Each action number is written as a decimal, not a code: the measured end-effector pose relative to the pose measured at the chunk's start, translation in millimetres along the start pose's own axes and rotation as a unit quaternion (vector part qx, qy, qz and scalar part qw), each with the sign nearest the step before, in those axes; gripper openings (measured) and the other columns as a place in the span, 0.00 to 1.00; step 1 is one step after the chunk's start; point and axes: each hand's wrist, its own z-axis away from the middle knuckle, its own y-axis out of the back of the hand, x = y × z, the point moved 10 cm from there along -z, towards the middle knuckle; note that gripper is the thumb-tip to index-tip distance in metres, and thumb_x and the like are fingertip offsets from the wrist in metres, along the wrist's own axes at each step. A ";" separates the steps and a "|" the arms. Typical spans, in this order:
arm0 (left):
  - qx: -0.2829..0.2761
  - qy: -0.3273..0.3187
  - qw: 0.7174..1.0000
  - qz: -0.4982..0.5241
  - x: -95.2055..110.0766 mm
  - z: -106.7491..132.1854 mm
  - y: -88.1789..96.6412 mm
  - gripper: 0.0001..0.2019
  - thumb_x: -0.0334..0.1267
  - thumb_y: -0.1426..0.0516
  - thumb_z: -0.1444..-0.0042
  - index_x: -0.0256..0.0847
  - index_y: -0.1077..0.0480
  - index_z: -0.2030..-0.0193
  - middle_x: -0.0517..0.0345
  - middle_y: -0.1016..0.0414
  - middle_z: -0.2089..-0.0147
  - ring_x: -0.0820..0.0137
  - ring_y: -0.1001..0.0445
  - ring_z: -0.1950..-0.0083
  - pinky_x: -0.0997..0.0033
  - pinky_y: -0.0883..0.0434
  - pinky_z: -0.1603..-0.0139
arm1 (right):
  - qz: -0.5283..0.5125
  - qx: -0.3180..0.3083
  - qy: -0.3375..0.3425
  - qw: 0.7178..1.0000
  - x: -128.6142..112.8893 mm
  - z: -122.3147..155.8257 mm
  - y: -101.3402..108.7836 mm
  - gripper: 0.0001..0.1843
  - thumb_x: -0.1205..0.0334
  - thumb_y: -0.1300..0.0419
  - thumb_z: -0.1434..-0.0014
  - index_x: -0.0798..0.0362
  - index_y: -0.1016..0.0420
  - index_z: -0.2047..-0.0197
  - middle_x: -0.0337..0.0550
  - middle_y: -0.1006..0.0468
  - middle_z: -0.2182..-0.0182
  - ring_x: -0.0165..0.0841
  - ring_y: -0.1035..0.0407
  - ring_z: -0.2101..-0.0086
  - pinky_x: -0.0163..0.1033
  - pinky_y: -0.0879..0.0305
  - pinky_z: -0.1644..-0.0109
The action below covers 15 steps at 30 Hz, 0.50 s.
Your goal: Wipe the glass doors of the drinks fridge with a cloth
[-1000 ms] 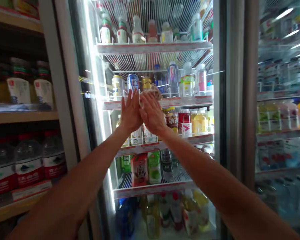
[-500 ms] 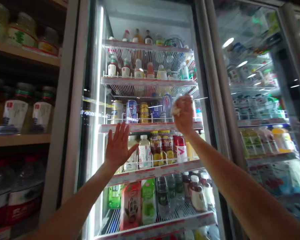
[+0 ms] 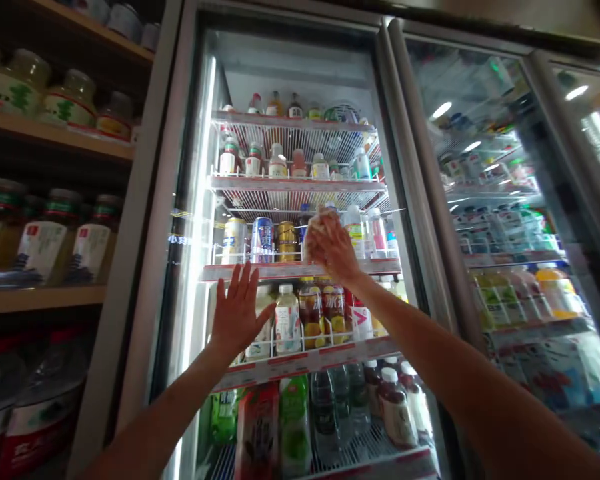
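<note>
My left hand (image 3: 236, 313) is raised with its palm forward and fingers stretched out, seemingly flat on the glass door (image 3: 300, 60) of a lit drinks fridge. Up and to the right, my right hand (image 3: 336, 248) presses a crumpled pale cloth (image 3: 316, 235) toward the same glass. The cloth bunches out past the fingers on the left side. Through the door, cans (image 3: 262, 240) and bottles show behind both hands. The right hand covers part of the can shelf (image 3: 260, 271).
Wooden shelves (image 3: 45, 299) with bottled drinks stand at the left. A metal door frame (image 3: 420, 173) borders the glass on the right, beside another fridge door (image 3: 500, 220). Inside, wire shelves hold several rows of bottles, such as a green bottle (image 3: 295, 423).
My right hand has moved left across the glass with the cloth, and its fingers are more spread. The left hand stays in place. The view has tilted up slightly.
</note>
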 end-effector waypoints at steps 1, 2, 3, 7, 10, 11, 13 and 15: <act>-0.001 -0.001 1.000 0.004 -0.9 0.0 0.1 0.36 0.56 0.60 0.39 0.35 0.63 0.31 0.42 0.55 0.31 0.57 0.59 0.30 0.47 0.59 0.33 | -0.018 -0.017 0.047 0.999 -12.8 3.1 -6.3 0.18 0.56 0.47 0.40 0.54 0.28 0.50 0.44 0.36 0.41 0.35 0.45 0.41 0.45 0.41 0.40; -0.003 -0.002 1.000 0.008 -1.6 0.0 -0.4 0.36 0.56 0.60 0.39 0.36 0.62 0.31 0.43 0.54 0.31 0.57 0.58 0.30 0.48 0.59 0.33 | -0.027 -0.025 0.068 0.997 -12.9 6.6 -9.0 0.16 0.57 0.44 0.42 0.50 0.27 0.51 0.41 0.37 0.41 0.38 0.46 0.40 0.51 0.44 0.39; -0.005 -0.002 1.000 0.011 -2.1 0.0 -1.0 0.36 0.56 0.60 0.40 0.36 0.62 0.31 0.43 0.54 0.31 0.56 0.58 0.30 0.47 0.59 0.33 | -0.030 -0.021 0.055 0.998 0.8 9.0 -7.8 0.15 0.58 0.43 0.42 0.47 0.27 0.51 0.41 0.37 0.41 0.41 0.45 0.40 0.54 0.46 0.38; -0.006 0.007 1.000 0.011 -1.9 0.1 -2.3 0.36 0.56 0.59 0.40 0.36 0.64 0.31 0.42 0.55 0.31 0.54 0.58 0.30 0.45 0.59 0.34 | 0.002 0.072 -0.177 0.982 117.9 15.8 16.2 0.18 0.66 0.49 0.42 0.59 0.31 0.49 0.60 0.31 0.49 0.47 0.40 0.47 0.58 0.46 0.43; -0.007 0.005 1.000 0.005 0.1 0.2 -2.3 0.36 0.55 0.59 0.39 0.35 0.65 0.31 0.42 0.56 0.31 0.54 0.58 0.30 0.45 0.60 0.34 | -0.008 0.090 -0.217 0.972 153.1 7.2 22.8 0.23 0.69 0.51 0.44 0.65 0.36 0.45 0.63 0.30 0.54 0.44 0.38 0.52 0.50 0.41 0.46; -0.008 0.003 1.000 0.001 0.8 0.3 -2.2 0.36 0.55 0.59 0.39 0.35 0.64 0.31 0.42 0.56 0.31 0.54 0.58 0.30 0.45 0.59 0.34 | -0.013 0.091 -0.217 0.972 156.0 2.3 25.5 0.24 0.70 0.50 0.45 0.65 0.37 0.44 0.62 0.30 0.53 0.42 0.38 0.52 0.48 0.41 0.46; -0.008 0.000 1.000 -0.008 1.5 0.3 -1.5 0.36 0.55 0.59 0.39 0.34 0.64 0.31 0.41 0.55 0.31 0.55 0.59 0.30 0.46 0.59 0.34 | -0.018 0.100 -0.213 0.972 158.5 -5.7 35.0 0.27 0.71 0.49 0.47 0.65 0.39 0.42 0.63 0.33 0.50 0.42 0.40 0.49 0.46 0.42 0.45; -0.003 -0.002 1.000 -0.015 2.2 0.5 -0.5 0.36 0.55 0.59 0.39 0.33 0.64 0.31 0.40 0.55 0.31 0.56 0.59 0.29 0.47 0.59 0.34 | -0.020 0.101 -0.200 0.974 159.5 -10.3 42.7 0.29 0.72 0.49 0.48 0.61 0.40 0.41 0.60 0.39 0.44 0.42 0.43 0.45 0.48 0.44 0.42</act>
